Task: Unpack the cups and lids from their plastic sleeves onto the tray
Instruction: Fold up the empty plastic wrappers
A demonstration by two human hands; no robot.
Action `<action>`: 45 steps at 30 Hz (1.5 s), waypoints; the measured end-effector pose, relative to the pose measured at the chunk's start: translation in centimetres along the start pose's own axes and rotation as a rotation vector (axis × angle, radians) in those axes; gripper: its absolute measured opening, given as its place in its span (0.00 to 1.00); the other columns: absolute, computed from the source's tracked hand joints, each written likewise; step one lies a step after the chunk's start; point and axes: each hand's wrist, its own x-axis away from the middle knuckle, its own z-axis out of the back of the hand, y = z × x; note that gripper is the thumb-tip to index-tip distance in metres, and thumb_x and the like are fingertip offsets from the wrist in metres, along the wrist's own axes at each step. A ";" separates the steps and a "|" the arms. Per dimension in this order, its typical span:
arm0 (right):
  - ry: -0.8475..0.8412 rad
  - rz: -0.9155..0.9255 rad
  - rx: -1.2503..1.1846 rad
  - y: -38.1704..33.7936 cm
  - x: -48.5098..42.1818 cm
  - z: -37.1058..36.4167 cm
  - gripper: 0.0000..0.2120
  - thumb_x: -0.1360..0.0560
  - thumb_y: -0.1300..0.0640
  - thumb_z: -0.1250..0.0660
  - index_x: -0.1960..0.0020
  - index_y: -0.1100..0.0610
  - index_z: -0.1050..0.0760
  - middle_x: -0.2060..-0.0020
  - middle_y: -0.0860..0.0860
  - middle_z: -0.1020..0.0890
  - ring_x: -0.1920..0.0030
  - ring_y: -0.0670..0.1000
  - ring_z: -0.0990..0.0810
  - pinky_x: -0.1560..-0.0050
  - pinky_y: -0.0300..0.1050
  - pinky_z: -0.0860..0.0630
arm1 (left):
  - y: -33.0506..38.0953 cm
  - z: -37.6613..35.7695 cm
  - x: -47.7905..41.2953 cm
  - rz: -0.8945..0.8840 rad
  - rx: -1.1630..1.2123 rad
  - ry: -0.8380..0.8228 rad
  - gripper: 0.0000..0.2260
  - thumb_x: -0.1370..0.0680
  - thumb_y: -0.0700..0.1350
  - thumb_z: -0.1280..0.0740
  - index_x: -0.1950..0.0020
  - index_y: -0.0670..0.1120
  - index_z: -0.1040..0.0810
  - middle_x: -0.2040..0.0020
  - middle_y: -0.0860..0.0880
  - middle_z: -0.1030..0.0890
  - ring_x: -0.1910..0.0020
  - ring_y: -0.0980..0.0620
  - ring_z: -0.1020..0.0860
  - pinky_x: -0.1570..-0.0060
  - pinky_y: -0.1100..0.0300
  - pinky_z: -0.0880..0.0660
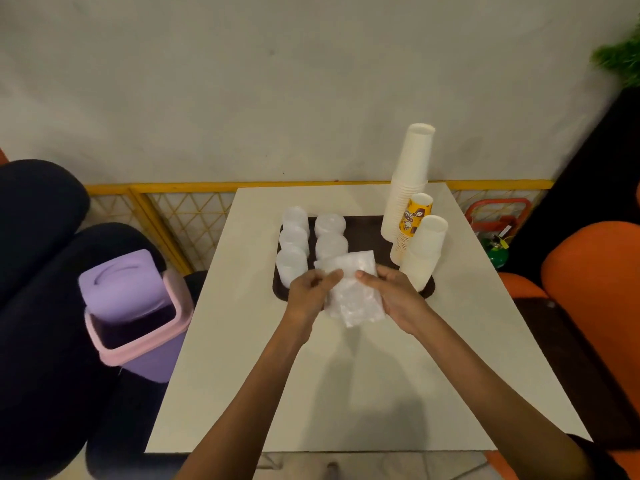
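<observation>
Pinching plastic sleeve (351, 296) w/ left hand (308, 294) & right hand (394, 299) over tray (367, 230) — cup stacks (412, 181) right, lid stacks (294, 239) left.

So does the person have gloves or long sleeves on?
No gloves: the left hand and right hand are bare, with no rings or watch showing. The left forearm and right forearm are bare too. Only near the right elbow does a dark sleeve show, at the picture's bottom edge.

One head-worn view looks forward and down from the near edge of the table (346, 393), close above it, toward the tray (367, 230) and far wall (242, 98).
</observation>
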 end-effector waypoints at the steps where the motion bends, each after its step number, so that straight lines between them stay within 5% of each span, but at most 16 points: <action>1: -0.010 -0.021 0.023 0.2 0.2 0.0 0.07 0.25 0.57 0.33 0.47 0.53 0.23 0.49 0.53 0.18 0.51 0.52 0.18 0.56 0.44 0.20 | -0.3 -0.1 0.2 -0.004 0.000 0.054 0.14 0.25 0.45 0.29 0.48 0.34 0.22 0.49 0.38 0.19 0.47 0.40 0.20 0.44 0.45 0.23; 4: -0.068 -0.071 0.074 1.1 0.4 0.4 0.07 0.25 0.57 0.32 0.47 0.55 0.23 0.51 0.52 0.17 0.52 0.50 0.18 0.60 0.39 0.20 | -1.1 0.1 0.7 -0.029 0.021 0.147 0.12 0.25 0.41 0.30 0.51 0.31 0.23 0.55 0.40 0.20 0.55 0.44 0.22 0.52 0.52 0.23; 7: -0.065 -0.090 0.116 2.4 0.2 0.3 0.09 0.25 0.59 0.31 0.46 0.59 0.21 0.49 0.56 0.17 0.49 0.55 0.18 0.54 0.43 0.19 | -2.4 0.6 1.0 -0.003 0.050 0.178 0.11 0.25 0.42 0.30 0.52 0.33 0.23 0.54 0.41 0.21 0.55 0.45 0.22 0.53 0.54 0.23; 11: -0.077 -0.102 0.145 3.6 0.2 -1.1 0.08 0.25 0.60 0.32 0.47 0.59 0.22 0.52 0.54 0.18 0.52 0.52 0.18 0.60 0.37 0.20 | -4.3 1.7 1.5 0.061 0.017 0.159 0.15 0.25 0.45 0.29 0.47 0.35 0.23 0.48 0.38 0.20 0.48 0.41 0.21 0.44 0.43 0.23; 15: -0.097 -0.133 0.117 4.7 -0.1 -2.8 0.07 0.26 0.59 0.31 0.48 0.57 0.22 0.55 0.49 0.18 0.56 0.47 0.19 0.65 0.34 0.22 | -5.4 3.4 2.1 0.074 0.045 0.218 0.13 0.26 0.40 0.29 0.48 0.31 0.24 0.51 0.34 0.21 0.53 0.40 0.23 0.46 0.40 0.25; 23: -0.119 -0.083 0.273 5.6 -2.9 -10.4 0.08 0.26 0.59 0.30 0.50 0.64 0.20 0.52 0.64 0.19 0.57 0.57 0.21 0.50 0.50 0.22 | -5.3 10.0 0.8 0.057 0.024 0.305 0.12 0.27 0.40 0.28 0.46 0.39 0.24 0.45 0.39 0.21 0.46 0.40 0.22 0.44 0.45 0.23; 27: -0.172 -0.070 0.312 7.1 -5.1 -16.0 0.03 0.26 0.60 0.30 0.55 0.59 0.21 0.60 0.53 0.19 0.55 0.54 0.21 0.52 0.46 0.24 | -6.2 15.7 -0.8 0.094 0.007 0.370 0.07 0.27 0.38 0.29 0.51 0.40 0.24 0.49 0.38 0.20 0.50 0.40 0.21 0.49 0.49 0.21; 30: -0.164 -0.055 0.388 8.8 -6.9 -20.8 0.09 0.27 0.58 0.29 0.55 0.65 0.20 0.58 0.61 0.18 0.54 0.62 0.20 0.48 0.55 0.23 | -6.5 20.2 -2.3 0.107 0.020 0.427 0.06 0.27 0.36 0.30 0.51 0.40 0.24 0.53 0.41 0.21 0.54 0.43 0.21 0.58 0.57 0.22; 32: -0.133 -0.033 0.441 10.3 -8.6 -24.5 0.14 0.27 0.56 0.29 0.54 0.69 0.20 0.57 0.65 0.18 0.53 0.65 0.21 0.50 0.56 0.23 | -7.0 23.9 -3.9 0.122 0.003 0.458 0.11 0.27 0.36 0.29 0.45 0.38 0.24 0.51 0.40 0.21 0.50 0.40 0.21 0.54 0.53 0.21; 34: -0.123 -0.010 0.495 11.3 -9.8 -27.3 0.14 0.26 0.55 0.29 0.55 0.69 0.20 0.58 0.63 0.17 0.55 0.63 0.20 0.51 0.55 0.23 | -7.5 26.6 -5.3 0.144 -0.042 0.479 0.16 0.27 0.38 0.28 0.42 0.35 0.25 0.46 0.38 0.22 0.46 0.37 0.22 0.50 0.47 0.21; 37: -0.112 0.003 0.549 13.0 -12.4 -31.4 0.11 0.26 0.56 0.30 0.53 0.65 0.18 0.58 0.57 0.16 0.60 0.54 0.21 0.51 0.50 0.23 | -8.4 30.9 -7.9 0.141 -0.106 0.534 0.17 0.27 0.37 0.28 0.41 0.33 0.25 0.43 0.35 0.23 0.44 0.36 0.24 0.60 0.59 0.22; 41: -0.093 0.005 0.584 15.1 -15.1 -35.2 0.11 0.25 0.55 0.31 0.46 0.61 0.19 0.51 0.52 0.17 0.52 0.50 0.20 0.58 0.31 0.28 | -9.3 35.5 -10.6 0.093 -0.228 0.617 0.12 0.26 0.37 0.29 0.45 0.35 0.22 0.47 0.39 0.19 0.48 0.41 0.21 0.49 0.53 0.23; 45: -0.040 -0.019 0.594 16.9 -17.0 -38.1 0.12 0.26 0.55 0.30 0.45 0.61 0.21 0.49 0.54 0.17 0.49 0.53 0.19 0.50 0.40 0.24 | -10.7 38.9 -13.0 0.034 -0.360 0.667 0.04 0.25 0.36 0.31 0.51 0.39 0.22 0.54 0.44 0.20 0.52 0.44 0.22 0.53 0.60 0.27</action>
